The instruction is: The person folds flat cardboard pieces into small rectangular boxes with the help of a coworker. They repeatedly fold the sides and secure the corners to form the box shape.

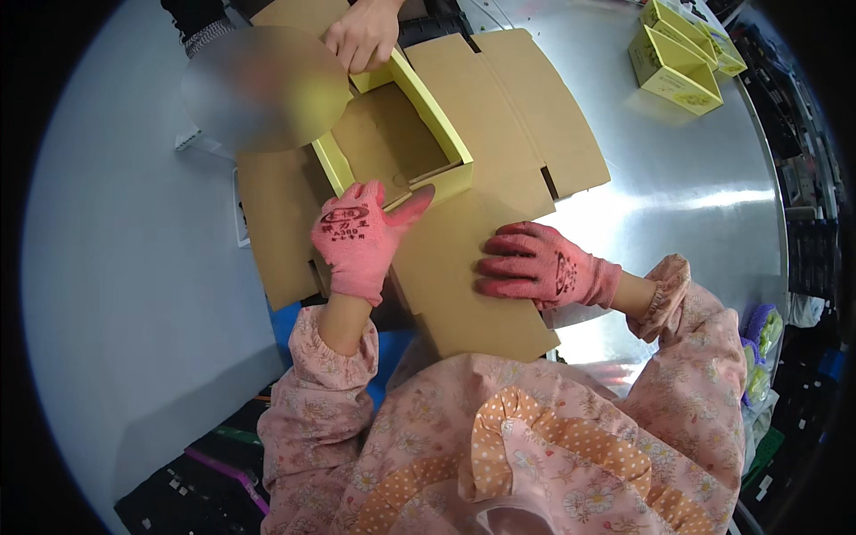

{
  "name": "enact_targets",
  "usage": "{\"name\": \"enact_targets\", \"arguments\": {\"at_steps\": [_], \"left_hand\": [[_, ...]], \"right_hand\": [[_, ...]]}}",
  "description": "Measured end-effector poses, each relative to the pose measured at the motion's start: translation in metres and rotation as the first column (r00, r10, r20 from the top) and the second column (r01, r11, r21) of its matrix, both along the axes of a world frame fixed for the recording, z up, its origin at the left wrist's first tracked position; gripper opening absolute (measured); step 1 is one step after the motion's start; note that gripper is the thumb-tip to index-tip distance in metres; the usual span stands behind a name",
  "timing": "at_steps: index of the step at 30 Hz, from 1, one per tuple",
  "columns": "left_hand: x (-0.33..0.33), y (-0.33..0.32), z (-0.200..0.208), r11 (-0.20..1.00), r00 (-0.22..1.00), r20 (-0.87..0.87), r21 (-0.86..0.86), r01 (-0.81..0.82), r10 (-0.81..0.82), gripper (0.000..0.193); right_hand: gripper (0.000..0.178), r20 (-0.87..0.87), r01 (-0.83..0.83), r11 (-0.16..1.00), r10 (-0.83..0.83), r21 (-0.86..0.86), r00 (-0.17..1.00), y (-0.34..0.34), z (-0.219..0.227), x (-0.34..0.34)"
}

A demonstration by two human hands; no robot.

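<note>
A yellow open-topped box [454, 181] sits on a large unfolded brown cardboard carton [499, 116]. At the box's near wall, my left hand [364, 227], in a pink glove, has its fingers bent over the rim and its thumb stretched along the wall to the right. My right hand [535, 266], also gloved in pink, lies on the carton's near flap [486, 312] with its fingers stretched out and nothing in them. Flat brown cardboard shows inside the yellow box. Another person's bare hand [366, 37] touches the box's far end.
Several yellow open boxes [675, 76] stand at the far right of the shiny metal table [660, 169]. A grey-white surface [152, 267] runs along the left. Purple-and-green bundles [761, 352] hang by the table's right edge. A blurred patch hides part of the far left.
</note>
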State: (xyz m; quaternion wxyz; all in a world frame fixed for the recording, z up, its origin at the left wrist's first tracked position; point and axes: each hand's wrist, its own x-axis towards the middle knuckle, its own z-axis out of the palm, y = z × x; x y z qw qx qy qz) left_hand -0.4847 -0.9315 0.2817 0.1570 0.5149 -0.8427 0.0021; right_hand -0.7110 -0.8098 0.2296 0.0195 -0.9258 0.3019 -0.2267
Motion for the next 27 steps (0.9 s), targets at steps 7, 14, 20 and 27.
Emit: {"name": "enact_targets", "arguments": {"at_steps": [7, 14, 20, 27], "left_hand": [[0.044, -0.014, -0.021, 0.803, 0.695, -0.717, 0.377, 0.462, -0.063, 0.053], [0.009, 0.010, -0.055, 0.939, -0.017, -0.995, 0.082, 0.335, 0.093, 0.059], [-0.001, -0.001, -0.056, 0.987, 0.583, -0.798, -0.155, 0.045, -0.152, 0.042], [0.019, -0.012, -0.021, 0.891, 0.965, -0.103, -0.417, 0.179, -0.242, 0.018]], "right_hand": [[0.036, 0.776, 0.285, 0.949, -0.278, 0.133, 0.566, -0.096, 0.000, 0.041], [0.041, 0.880, 0.383, 0.829, -0.468, 0.407, 0.078, -0.116, 0.014, 0.083], [0.068, 0.268, 0.340, 0.939, -0.315, -0.051, 0.910, -0.104, 0.036, 0.018], [0.048, -0.126, 0.044, 0.999, -0.045, -0.014, 0.991, -0.131, 0.043, 0.002]]}}
